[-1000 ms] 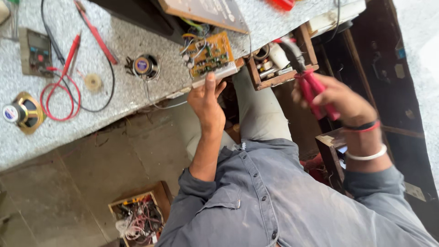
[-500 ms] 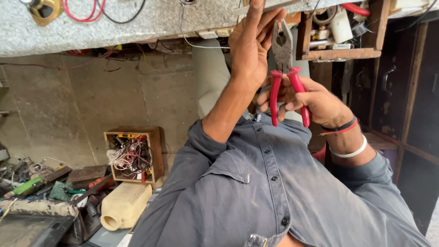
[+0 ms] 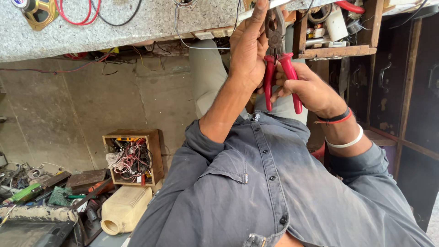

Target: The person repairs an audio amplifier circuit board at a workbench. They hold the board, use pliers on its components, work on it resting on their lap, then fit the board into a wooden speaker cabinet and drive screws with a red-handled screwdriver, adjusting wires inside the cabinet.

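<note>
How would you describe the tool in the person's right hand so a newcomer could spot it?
Start at the speckled stone worktop along the top. Just below its edge, both hands meet; the right hand grips pliers with dark metal jaws pointing up. Their red handles set them apart from everything nearby.

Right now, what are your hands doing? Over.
Right hand grips red-handled pliers. Left hand steadies them at the bench edge. Nothing blocking.

Speckled stone bench [image 3: 137,23] bears speaker [image 3: 36,9], perhaps wires [image 3: 77,11].
</note>
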